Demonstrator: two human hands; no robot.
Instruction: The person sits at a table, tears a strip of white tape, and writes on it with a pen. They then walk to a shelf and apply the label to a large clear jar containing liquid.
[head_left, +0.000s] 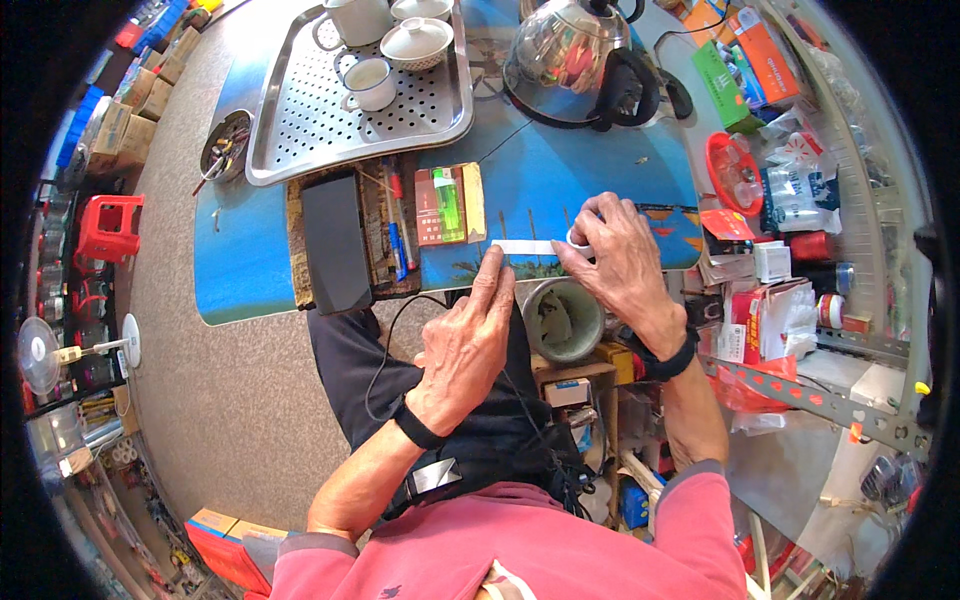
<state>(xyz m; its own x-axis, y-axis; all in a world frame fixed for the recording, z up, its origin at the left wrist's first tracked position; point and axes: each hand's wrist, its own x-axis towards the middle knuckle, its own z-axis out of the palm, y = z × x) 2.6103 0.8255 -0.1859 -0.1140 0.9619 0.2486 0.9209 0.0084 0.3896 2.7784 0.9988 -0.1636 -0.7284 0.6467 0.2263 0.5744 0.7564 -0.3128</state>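
Observation:
A short white strip (529, 247), flat like paper or tape, lies along the near edge of the blue picture-topped table (555, 161). The extended fingertips of my left hand (469, 337) touch its left end and hold nothing. My right hand (622, 259) has its thumb at the strip's right end, its fingers curled around a small white roll (577, 241), mostly hidden by them. Just beyond the strip, a green lighter (448, 202) rests on a reddish-brown box (431, 217). To the left, a dark smartphone (337, 240) and several pens (396, 232) lie on a worn wooden board.
A perforated metal tray (300, 161) carries enamel mugs and a lidded bowl. Behind my right hand stands a glass kettle (562, 67). A round grey-green container (564, 319) sits below the table edge, beside my legs. At far left is a bowl of small items (229, 146); crowded shelves stand right.

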